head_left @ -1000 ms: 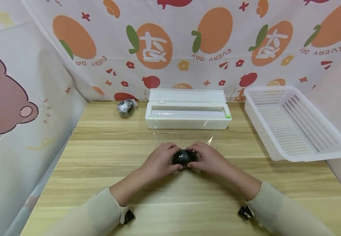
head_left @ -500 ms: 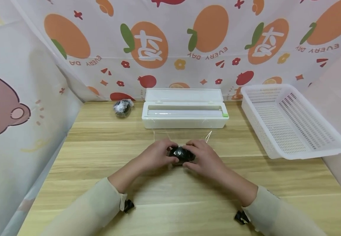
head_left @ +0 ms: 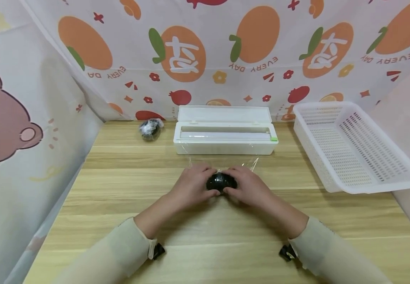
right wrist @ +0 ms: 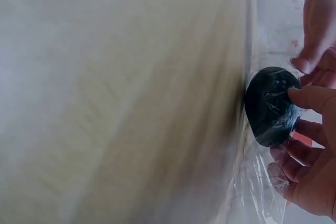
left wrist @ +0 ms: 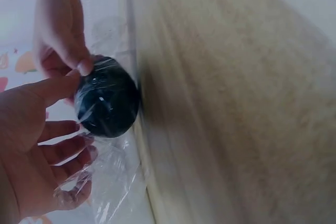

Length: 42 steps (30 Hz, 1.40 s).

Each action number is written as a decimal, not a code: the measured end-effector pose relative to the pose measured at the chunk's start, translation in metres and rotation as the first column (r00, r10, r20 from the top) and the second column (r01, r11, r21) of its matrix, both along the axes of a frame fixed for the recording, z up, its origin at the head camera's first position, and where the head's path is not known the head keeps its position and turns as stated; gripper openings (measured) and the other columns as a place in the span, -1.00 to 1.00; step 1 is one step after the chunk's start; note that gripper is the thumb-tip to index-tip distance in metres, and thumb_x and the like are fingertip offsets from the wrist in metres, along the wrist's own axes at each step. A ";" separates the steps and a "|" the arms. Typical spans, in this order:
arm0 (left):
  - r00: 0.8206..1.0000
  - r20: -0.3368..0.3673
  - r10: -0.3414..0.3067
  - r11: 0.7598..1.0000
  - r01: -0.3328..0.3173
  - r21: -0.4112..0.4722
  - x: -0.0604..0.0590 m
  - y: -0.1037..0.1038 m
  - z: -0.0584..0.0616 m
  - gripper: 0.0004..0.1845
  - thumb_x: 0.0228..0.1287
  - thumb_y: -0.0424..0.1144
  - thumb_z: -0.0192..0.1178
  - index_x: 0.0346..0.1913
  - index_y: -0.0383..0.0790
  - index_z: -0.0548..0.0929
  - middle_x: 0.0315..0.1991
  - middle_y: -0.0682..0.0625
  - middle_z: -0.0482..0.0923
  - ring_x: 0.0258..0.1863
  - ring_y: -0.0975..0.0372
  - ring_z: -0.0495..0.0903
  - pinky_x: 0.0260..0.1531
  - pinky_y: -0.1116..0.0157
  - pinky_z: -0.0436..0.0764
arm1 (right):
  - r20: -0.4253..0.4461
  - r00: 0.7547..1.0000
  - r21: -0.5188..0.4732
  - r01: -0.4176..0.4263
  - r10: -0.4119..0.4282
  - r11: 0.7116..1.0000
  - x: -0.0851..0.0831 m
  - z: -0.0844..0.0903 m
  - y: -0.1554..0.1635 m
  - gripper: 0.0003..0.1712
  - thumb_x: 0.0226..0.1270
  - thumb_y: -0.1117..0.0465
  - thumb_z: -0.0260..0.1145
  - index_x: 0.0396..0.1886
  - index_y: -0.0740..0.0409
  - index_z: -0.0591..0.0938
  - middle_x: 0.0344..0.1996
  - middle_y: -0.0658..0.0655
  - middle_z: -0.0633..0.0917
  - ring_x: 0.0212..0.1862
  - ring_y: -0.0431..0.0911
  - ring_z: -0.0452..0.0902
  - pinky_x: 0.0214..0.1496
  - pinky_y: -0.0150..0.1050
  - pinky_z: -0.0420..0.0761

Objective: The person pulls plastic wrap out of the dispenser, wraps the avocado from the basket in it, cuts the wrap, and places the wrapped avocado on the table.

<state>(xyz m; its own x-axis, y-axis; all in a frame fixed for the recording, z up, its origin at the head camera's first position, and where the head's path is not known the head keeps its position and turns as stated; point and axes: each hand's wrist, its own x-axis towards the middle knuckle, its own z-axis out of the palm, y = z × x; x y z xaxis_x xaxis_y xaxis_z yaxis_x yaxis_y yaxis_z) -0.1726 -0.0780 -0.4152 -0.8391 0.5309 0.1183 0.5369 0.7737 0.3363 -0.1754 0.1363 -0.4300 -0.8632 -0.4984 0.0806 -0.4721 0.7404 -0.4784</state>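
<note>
A dark, glossy oval object point(head_left: 221, 182), its kind not clear, sits low over the table between both hands. Clear cling film point(left wrist: 113, 182) covers it with wrinkles and trails off toward the white box point(head_left: 225, 148). My left hand point(head_left: 193, 184) grips the object's left end between thumb and fingers. From the right end my right hand point(head_left: 248, 185) holds it the same way, thumb toward me. In the right wrist view the dark oval object point(right wrist: 269, 109) shows film stretched over its face. The fingertips behind it are partly hidden in the head view.
The white box has its lid up, a film roll point(head_left: 224, 135) inside and a green tab point(head_left: 274, 139) at its right end. A small film-wrapped dark ball point(head_left: 150, 129) lies at back left. A white slotted basket point(head_left: 327, 173) stands on the right.
Both hands have shifted the dark oval object slightly away from me, toward the box. Half a second ago it was tilted with bunched film on top; now a smoother side faces up.
</note>
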 end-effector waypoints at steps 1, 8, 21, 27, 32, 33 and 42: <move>1.000 -0.002 0.000 1.000 0.000 -0.003 0.000 0.001 -0.001 -0.39 0.06 0.08 0.47 0.14 -0.14 0.63 0.05 -0.01 0.60 0.07 0.10 0.54 -0.02 0.05 0.52 | 0.005 1.000 -0.002 -0.002 0.002 1.000 -0.001 0.000 0.001 -0.43 0.18 0.05 0.48 0.20 0.03 0.61 0.04 0.05 0.64 0.09 -0.02 0.54 0.12 -0.03 0.59; 0.999 0.048 0.008 1.000 -0.009 0.029 -0.008 0.002 -0.004 -0.48 0.10 -0.08 0.47 0.13 -0.17 0.64 0.03 -0.04 0.64 0.05 0.08 0.59 -0.02 0.01 0.56 | -0.073 0.997 -0.001 0.002 -0.002 1.000 -0.003 -0.002 0.002 -0.35 0.16 0.00 0.49 0.24 0.10 0.58 0.11 0.09 0.63 0.16 0.04 0.48 0.24 0.04 0.46; 0.969 0.245 -0.022 0.999 0.010 0.049 -0.033 0.001 0.002 -0.51 0.17 -0.07 0.41 0.15 -0.15 0.64 0.05 -0.07 0.63 0.03 0.10 0.60 0.01 0.06 0.59 | -0.110 0.994 -0.035 0.009 -0.013 0.999 -0.006 -0.005 -0.007 -0.40 0.13 0.11 0.52 0.20 0.08 0.62 0.04 0.07 0.61 0.13 0.03 0.47 0.18 -0.02 0.54; 0.997 0.075 0.024 0.999 -0.027 0.036 -0.024 0.004 0.000 -0.37 0.14 -0.01 0.43 0.23 -0.24 0.58 0.16 -0.14 0.59 0.15 -0.01 0.56 0.13 0.01 0.55 | -0.032 0.999 -0.051 0.022 -0.024 0.998 -0.017 -0.006 -0.002 -0.44 0.18 0.07 0.48 0.20 0.06 0.62 0.07 0.09 0.62 0.16 0.05 0.47 0.17 0.04 0.54; 0.997 -0.078 0.017 0.999 -0.014 0.030 -0.018 0.006 -0.005 -0.42 0.06 0.01 0.48 0.12 -0.19 0.64 0.07 -0.09 0.63 0.08 0.01 0.58 0.01 -0.02 0.55 | 0.018 0.999 -0.072 0.029 -0.028 0.997 -0.025 -0.005 0.001 -0.44 0.21 0.05 0.45 0.22 0.06 0.61 0.07 0.09 0.64 0.17 0.04 0.46 0.17 0.03 0.53; 0.997 -0.076 0.017 0.999 -0.014 0.030 -0.019 0.006 -0.007 -0.43 0.06 0.00 0.48 0.11 -0.19 0.64 0.06 -0.08 0.64 0.07 0.02 0.58 0.00 -0.02 0.55 | 0.025 0.999 -0.076 0.030 -0.028 0.997 -0.026 -0.004 0.001 -0.43 0.22 0.04 0.45 0.23 0.06 0.60 0.08 0.10 0.64 0.18 0.05 0.46 0.19 0.04 0.52; 0.998 0.040 0.051 0.998 -0.053 0.040 -0.032 -0.002 -0.012 -0.47 0.12 -0.05 0.45 0.12 -0.21 0.63 0.02 -0.09 0.66 0.01 0.03 0.62 0.01 0.03 0.57 | -0.177 0.984 -0.127 -0.008 -0.015 0.992 -0.020 -0.002 -0.001 -0.46 0.16 0.12 0.51 0.15 0.14 0.64 0.05 0.11 0.61 0.14 0.02 0.45 0.17 -0.03 0.54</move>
